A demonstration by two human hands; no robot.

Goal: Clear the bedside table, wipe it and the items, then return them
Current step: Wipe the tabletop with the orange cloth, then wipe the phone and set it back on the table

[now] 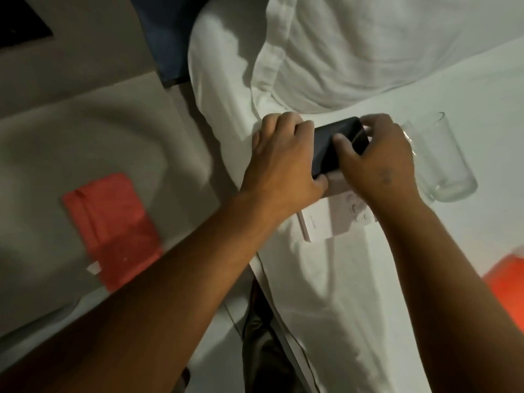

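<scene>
Clear glass tumbler point(442, 163), matt black case point(331, 148), creased cloth sheet point(326, 279)

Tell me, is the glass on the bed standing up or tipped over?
Tipped over: the glass lies on its side on the white sheet.

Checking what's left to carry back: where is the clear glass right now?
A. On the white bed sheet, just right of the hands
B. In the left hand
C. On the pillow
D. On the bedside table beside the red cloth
A. The clear glass stands on the white bed sheet beside the right hand, while both hands hold the black object; only the red cloth is on the bedside table.
</scene>
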